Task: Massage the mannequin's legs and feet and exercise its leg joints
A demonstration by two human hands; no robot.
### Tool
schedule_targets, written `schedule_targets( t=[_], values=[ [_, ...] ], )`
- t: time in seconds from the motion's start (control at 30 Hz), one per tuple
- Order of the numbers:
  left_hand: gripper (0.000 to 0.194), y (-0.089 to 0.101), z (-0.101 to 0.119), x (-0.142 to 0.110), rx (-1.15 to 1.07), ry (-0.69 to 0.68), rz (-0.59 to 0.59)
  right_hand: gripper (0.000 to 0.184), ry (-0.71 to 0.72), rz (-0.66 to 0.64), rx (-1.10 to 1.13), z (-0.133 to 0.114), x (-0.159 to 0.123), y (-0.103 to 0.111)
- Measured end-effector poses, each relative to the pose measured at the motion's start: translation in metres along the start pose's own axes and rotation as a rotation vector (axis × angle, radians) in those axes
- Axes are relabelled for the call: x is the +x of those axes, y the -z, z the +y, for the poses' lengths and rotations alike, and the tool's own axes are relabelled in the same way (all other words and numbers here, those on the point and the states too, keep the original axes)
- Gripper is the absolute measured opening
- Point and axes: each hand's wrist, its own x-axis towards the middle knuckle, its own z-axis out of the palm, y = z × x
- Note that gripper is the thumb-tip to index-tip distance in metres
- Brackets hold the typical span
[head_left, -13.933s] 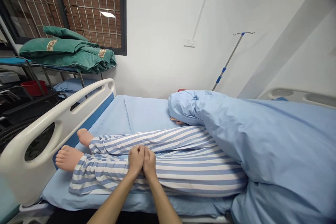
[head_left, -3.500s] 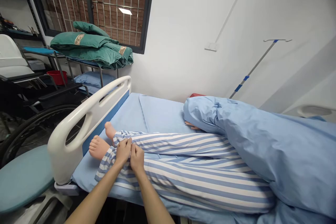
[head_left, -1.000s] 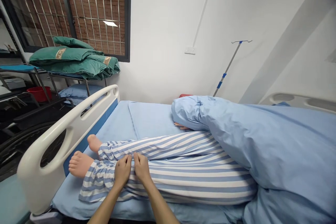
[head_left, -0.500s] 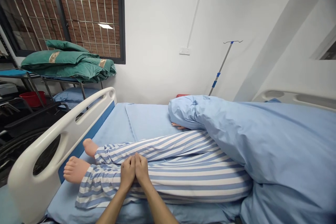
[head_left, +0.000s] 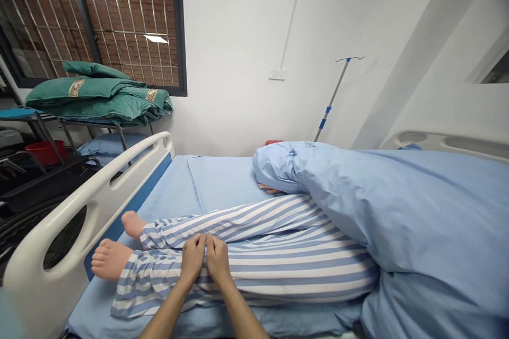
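Observation:
My left hand (head_left: pixel 193 257) and my right hand (head_left: pixel 217 257) are side by side, almost touching, with fingers curled in and knuckles upward. Nothing shows in either one. Both are over the lower legs of the blue-and-white striped trousers (head_left: pixel 294 270); whether they touch the cloth I cannot tell. The trousers are on a lying figure that looks like a care manikin, its bare feet (head_left: pixel 111 259) pointing left. A light blue quilt (head_left: pixel 429 217) is folded back over the upper body. Some fingers (head_left: pixel 269 188) of the figure peek out under the quilt's edge.
The bed (head_left: pixel 222 175) has a blue sheet and a white footboard (head_left: pixel 75 228) at the left. A drip pole (head_left: pixel 336 95) stands behind it by the wall. Green folded bedding (head_left: pixel 99 98) lies on chairs under the window, with a red basin (head_left: pixel 46 152) nearby.
My hands have parted slightly, leaving a narrow gap between them. The view has shifted a little to the right. The figure and quilt are unchanged.

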Motion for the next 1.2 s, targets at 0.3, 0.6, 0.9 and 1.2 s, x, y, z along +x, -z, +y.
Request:
schedule_targets(
  t=[0.3, 0.6, 0.9, 1.2],
  values=[
    [0.036, -0.018, 0.004, -0.008, -0.01, -0.027, 0.029, 0.038, -0.125, 0.028, 0.17, 0.001, 0.01, 0.005],
    [0.035, -0.015, -0.006, -0.01, 0.029, -0.064, -0.028, 0.038, 0.008, -0.013, -0.014, 0.003, 0.01, 0.025],
    [0.036, -0.037, 0.027, 0.005, -0.08, 0.037, -0.01, 0.043, -0.068, 0.025, 0.169, 0.012, 0.009, 0.03],
    [0.034, -0.045, 0.019, -0.009, 0.003, -0.034, -0.022, 0.04, -0.115, 0.019, 0.144, 0.008, 0.017, 0.038]
  ],
)
